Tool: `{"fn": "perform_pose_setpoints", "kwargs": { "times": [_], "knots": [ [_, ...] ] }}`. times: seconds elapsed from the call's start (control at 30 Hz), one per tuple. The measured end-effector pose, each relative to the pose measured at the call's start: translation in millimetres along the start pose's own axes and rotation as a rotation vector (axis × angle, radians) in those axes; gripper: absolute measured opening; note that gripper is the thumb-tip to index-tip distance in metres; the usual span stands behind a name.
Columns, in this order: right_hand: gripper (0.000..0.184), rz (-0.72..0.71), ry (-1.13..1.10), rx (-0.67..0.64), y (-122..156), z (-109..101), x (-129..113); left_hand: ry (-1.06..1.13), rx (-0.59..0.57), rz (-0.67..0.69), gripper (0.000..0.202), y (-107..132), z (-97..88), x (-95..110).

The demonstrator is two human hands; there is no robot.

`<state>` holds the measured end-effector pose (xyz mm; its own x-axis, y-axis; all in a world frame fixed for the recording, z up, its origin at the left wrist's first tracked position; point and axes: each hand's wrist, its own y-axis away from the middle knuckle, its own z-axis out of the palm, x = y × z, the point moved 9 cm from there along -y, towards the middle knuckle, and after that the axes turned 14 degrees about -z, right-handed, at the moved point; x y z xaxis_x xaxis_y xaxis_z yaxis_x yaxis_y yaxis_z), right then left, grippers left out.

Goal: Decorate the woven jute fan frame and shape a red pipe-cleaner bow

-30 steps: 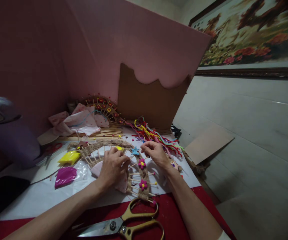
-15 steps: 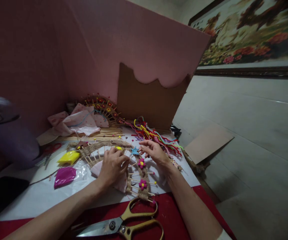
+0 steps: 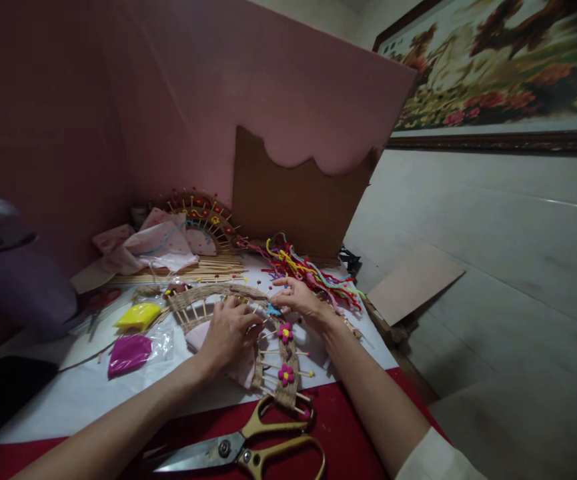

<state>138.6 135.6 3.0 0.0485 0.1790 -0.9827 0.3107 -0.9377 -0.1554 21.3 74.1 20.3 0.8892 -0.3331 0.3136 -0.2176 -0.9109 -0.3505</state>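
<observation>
A fan-shaped craft [image 3: 203, 293] of light sticks and woven twine lies on the white sheet, with pink cloth at its inner part. Over its middle, my left hand [image 3: 231, 333] has its fingers bent down onto the frame, hiding part of it. My right hand [image 3: 303, 303] reaches in from the right, its fingers closed around a blue flower [image 3: 273, 310] on the twine band; its fingertips partly cover the flower. Below that sit two magenta flowers [image 3: 285, 375] with yellow centres. Small coloured balls cap the stick ends.
Large scissors [image 3: 248, 447] lie at the front on red cloth. Yellow [image 3: 138, 316] and magenta [image 3: 129, 355] clay packets are at left, beside a purple bottle [image 3: 18, 280]. Behind are colourful pipe cleaners [image 3: 308, 270], a finished-looking fan [image 3: 213, 217], thin sticks [image 3: 203, 267] and cardboard [image 3: 293, 200].
My right hand has moved slightly left and down onto the blue flower, covering more of it. My left hand stays over the craft, now hiding most of a yellow piece. The view has shifted slightly.
</observation>
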Motion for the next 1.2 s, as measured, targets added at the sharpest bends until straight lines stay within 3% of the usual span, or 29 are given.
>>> {"fn": "perform_pose_setpoints", "kwargs": {
  "times": [0.23,0.5,0.77,1.2],
  "knots": [
    [0.048,-0.016,0.002,-0.02,-1.8,2.5,4.8,0.022,0.039,-0.001,0.016,1.9,-1.5,0.5],
    [0.045,-0.07,-0.021,0.024,-3.1,1.7,10.9,0.108,0.182,-0.067,0.015,-11.4,-27.0,0.5],
    [0.045,-0.157,-0.012,0.073,-1.1,0.8,4.4,0.074,0.125,-0.139,0.014,-29.1,-19.9,1.6],
    [0.044,-0.142,-0.059,0.062,1.4,1.7,-0.6,0.151,0.199,-0.183,0.019,-14.7,-22.7,-0.7]
  ]
}}
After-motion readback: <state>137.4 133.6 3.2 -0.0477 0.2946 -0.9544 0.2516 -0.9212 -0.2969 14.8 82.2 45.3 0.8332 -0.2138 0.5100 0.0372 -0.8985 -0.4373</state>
